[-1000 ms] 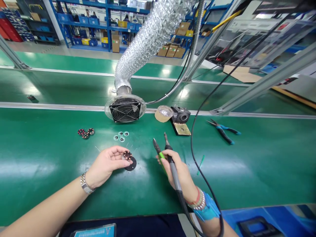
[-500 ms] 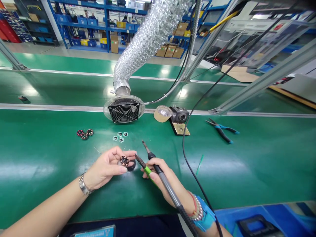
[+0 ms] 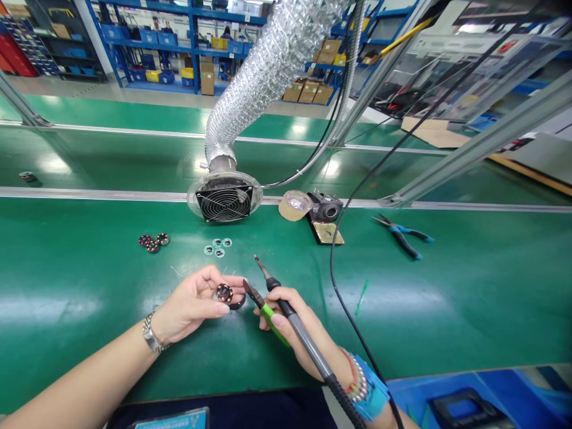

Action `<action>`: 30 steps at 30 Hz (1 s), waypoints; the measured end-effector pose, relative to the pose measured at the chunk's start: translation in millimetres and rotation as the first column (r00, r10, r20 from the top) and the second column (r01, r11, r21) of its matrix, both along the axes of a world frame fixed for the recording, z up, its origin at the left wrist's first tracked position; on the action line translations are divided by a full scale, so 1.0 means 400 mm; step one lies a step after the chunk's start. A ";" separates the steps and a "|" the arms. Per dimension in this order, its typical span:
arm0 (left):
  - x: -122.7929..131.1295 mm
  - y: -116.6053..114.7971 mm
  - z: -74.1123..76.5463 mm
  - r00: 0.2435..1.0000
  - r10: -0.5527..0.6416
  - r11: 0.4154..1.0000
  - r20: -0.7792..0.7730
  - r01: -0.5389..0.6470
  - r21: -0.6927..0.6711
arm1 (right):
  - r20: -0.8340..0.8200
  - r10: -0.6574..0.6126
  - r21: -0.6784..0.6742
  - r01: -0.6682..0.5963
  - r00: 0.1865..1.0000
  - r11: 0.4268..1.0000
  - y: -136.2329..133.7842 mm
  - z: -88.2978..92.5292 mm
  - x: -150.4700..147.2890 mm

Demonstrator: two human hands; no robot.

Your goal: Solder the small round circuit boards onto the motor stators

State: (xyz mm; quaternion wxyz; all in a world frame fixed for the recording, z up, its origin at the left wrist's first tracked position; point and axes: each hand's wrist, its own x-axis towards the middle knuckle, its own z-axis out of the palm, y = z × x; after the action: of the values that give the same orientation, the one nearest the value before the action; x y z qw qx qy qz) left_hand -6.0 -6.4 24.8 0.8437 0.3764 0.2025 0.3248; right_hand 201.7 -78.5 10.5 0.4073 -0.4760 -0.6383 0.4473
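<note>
My left hand (image 3: pixel 201 298) is closed around a small round copper-wound coil (image 3: pixel 224 292), like a motor stator, pinched between thumb and fingers. A dark round piece (image 3: pixel 238 302) shows just beneath those fingers; whether they hold it too is unclear. In my right hand (image 3: pixel 290 319) are a soldering iron (image 3: pixel 299 333), its tip pointing up and away, and a green-handled tool (image 3: pixel 272 325) with a dark pointed end. That pointed end is close beside my left fingertips. Several similar coils (image 3: pixel 153 243) lie to the left, and several small round boards (image 3: pixel 218 250) lie beyond my hands.
A fume extractor fan (image 3: pixel 224 204) hangs on a silver duct. Behind my right hand stand a soldering iron stand (image 3: pixel 328 217) and a roll of tape (image 3: pixel 295 206). Needle-nose pliers (image 3: pixel 402 235) lie right. A black cable (image 3: pixel 346 304) crosses the bench; a blue bin (image 3: pixel 513 393) is at lower right.
My right hand has shifted very slightly left with the iron and the green-handled tool. A small part on the strip behind the bench has moved left. My left hand stays nearly still.
</note>
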 end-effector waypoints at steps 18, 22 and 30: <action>0.000 0.003 -0.002 1.000 0.002 1.000 -0.009 -0.002 0.000 | 0.006 -0.010 -0.009 0.010 1.000 1.000 -0.002 0.004 -0.002; 0.000 0.003 -0.001 1.000 0.003 1.000 -0.015 -0.004 -0.004 | 0.005 -0.005 -0.014 0.006 1.000 1.000 -0.002 0.005 -0.002; -0.002 0.001 -0.002 1.000 0.000 1.000 -0.018 0.000 0.002 | 0.003 0.003 0.002 -0.003 1.000 1.000 -0.001 0.001 0.000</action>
State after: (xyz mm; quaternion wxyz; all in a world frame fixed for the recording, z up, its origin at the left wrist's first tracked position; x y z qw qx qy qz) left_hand -6.7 -6.1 24.1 0.8414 0.3803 0.2097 0.3215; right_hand 201.5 -78.8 11.0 0.4061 -0.4753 -0.6402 0.4465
